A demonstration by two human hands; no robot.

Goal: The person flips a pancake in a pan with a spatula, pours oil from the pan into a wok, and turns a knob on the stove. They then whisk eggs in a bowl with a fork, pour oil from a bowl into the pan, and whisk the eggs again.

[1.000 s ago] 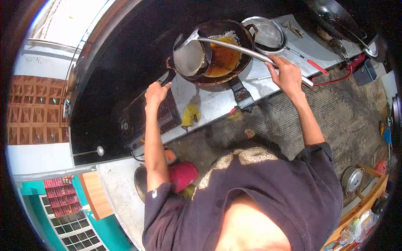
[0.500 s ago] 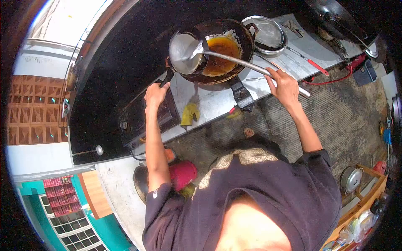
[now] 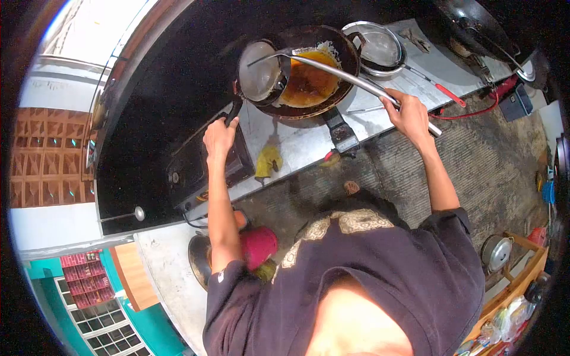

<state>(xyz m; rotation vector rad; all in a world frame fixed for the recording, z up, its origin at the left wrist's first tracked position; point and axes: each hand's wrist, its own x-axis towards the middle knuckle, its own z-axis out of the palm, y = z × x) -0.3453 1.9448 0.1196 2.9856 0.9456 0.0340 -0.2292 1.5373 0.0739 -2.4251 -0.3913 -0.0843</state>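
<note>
Long silver metal spatula point(image 3: 347, 75): head view, upper centre. Axis slopes from blade, over round grey metal pan point(image 3: 258, 74), down-right to right hand point(image 3: 408, 113), fingers closed round shaft; nearer hand. Left hand point(image 3: 219, 139) grips pan's black handle point(image 3: 236, 109).

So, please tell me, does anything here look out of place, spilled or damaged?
Nothing looks clearly damaged or spilled. The one untidy thing is the yellow cloth: it lies crumpled near the front edge of the counter, apart from the other things, and might slip off if bumped.
</note>
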